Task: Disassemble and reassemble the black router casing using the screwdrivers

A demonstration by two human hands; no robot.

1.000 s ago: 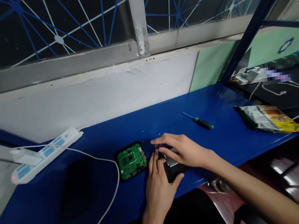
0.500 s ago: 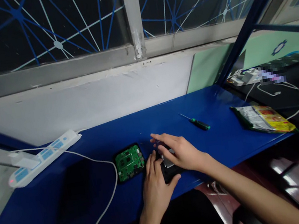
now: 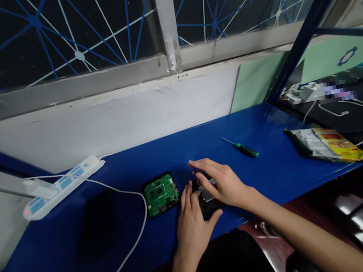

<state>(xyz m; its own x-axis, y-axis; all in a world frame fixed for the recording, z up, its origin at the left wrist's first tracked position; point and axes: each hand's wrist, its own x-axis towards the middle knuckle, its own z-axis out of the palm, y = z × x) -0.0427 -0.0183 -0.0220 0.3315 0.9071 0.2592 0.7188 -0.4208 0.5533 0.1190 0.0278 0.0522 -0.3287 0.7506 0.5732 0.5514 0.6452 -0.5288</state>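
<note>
A black plastic casing [image 3: 207,213] with a silver metal plate [image 3: 208,192] in it lies on the blue table, partly covered by my hands. My left hand [image 3: 192,217] grips its left side, fingers along the edge and thumb at the near side. Over the casing's far part reaches my right hand [image 3: 222,180], with thumb and fingers brought together near the far left corner. What lies between those fingertips is too small and dark to make out. Just left of my left hand sits an open black box with a green circuit board [image 3: 161,194].
A green-and-black screwdriver [image 3: 244,148] lies right of my hands. Farther right is a yellow and silver packet [image 3: 329,143]. A white power strip [image 3: 67,185] sits at the left, its cable [image 3: 138,231] crossing the table. A dark flat object [image 3: 95,227] lies below it.
The whole view has shifted a little, so things appear slightly farther right. My hands stay at the casing, with almost no change in their hold.
</note>
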